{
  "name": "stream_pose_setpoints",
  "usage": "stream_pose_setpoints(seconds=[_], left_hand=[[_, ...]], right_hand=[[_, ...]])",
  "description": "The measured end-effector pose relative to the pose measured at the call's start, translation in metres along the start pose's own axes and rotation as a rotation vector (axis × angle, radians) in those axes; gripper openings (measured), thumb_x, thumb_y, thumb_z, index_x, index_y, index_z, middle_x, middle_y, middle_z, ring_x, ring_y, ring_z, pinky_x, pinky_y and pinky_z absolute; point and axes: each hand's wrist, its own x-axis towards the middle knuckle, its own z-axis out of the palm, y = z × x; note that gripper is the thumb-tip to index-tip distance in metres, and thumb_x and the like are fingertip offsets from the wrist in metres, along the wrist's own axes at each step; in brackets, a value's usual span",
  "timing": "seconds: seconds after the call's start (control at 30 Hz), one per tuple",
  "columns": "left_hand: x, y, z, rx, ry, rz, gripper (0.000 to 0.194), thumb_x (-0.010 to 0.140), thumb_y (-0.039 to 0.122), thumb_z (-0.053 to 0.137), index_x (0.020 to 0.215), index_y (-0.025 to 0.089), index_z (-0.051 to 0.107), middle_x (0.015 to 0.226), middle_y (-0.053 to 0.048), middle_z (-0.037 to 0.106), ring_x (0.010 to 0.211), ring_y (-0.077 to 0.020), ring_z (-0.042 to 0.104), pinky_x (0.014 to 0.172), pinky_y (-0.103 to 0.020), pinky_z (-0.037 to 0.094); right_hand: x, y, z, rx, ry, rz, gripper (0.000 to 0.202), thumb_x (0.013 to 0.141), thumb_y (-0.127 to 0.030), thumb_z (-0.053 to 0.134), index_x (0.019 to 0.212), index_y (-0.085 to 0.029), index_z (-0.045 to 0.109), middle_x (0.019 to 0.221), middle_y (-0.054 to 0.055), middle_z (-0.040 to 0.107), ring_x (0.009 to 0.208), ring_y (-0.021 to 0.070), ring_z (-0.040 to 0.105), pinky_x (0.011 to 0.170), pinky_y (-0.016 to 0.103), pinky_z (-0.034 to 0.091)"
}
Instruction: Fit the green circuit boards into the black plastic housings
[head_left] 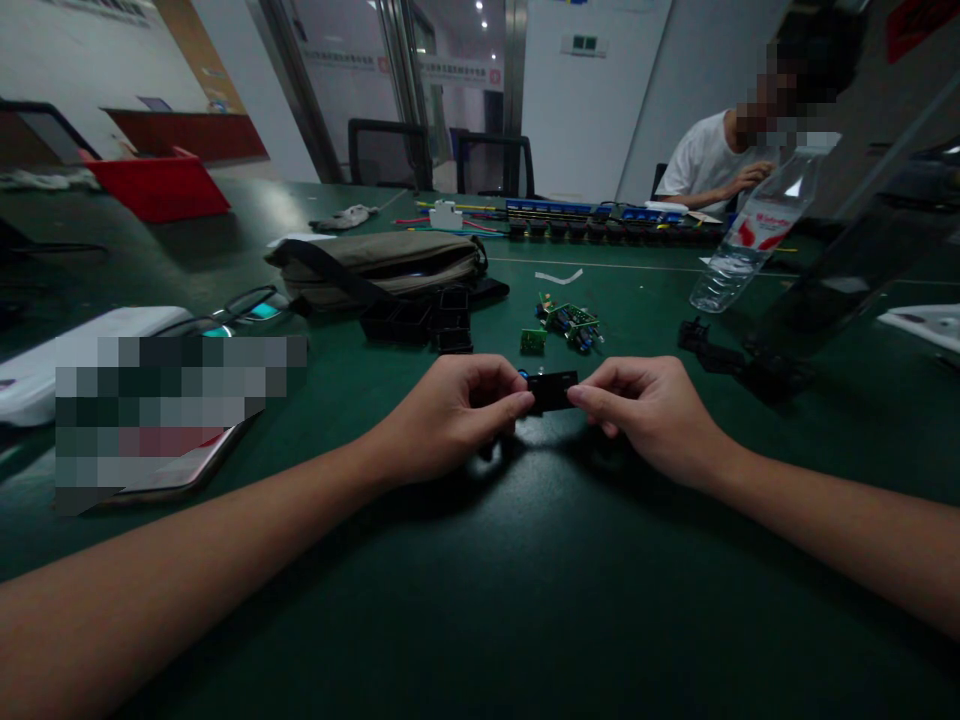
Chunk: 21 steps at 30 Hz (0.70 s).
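Between my two hands is a small flat black plastic piece [553, 391] with slots, held just above the green table [555, 600]. My left hand [469, 405] pinches its left end between thumb and fingers, and a bit of blue shows beside those fingertips. At its right end, my right hand [637, 405] grips with thumb and forefinger. Just beyond the fingers lie a small green circuit board [533, 342] and a cluster of circuit boards with blue parts [574, 322]. Several open black plastic housings [420, 320] sit behind my left hand.
A grey-green pouch [382, 265] lies behind the housings. Glasses [251, 308] and a white case [97, 350] are at left. A tilted-looking plastic bottle [761, 235] and black parts [742, 365] stand right. A long component strip [607, 222] and a seated person [705, 160] are farther back.
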Motion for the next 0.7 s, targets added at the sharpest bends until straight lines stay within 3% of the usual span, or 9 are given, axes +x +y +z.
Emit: stream_pose_setpoints(seconds=[0.7], left_hand=[[0.0006, -0.0009, -0.0006, 0.066, 0.032, 0.030, 0.019, 0.085, 0.028, 0.064, 0.079, 0.010, 0.066, 0.059, 0.003, 0.058, 0.048, -0.0063, 0.050, 0.043, -0.016, 0.037]], right_hand=[[-0.0007, 0.0026, -0.0005, -0.056, 0.010, -0.009, 0.024, 0.082, -0.032, 0.071, 0.065, -0.014, 0.069, 0.050, -0.004, 0.058, 0.044, 0.0065, 0.048, 0.043, 0.019, 0.034]])
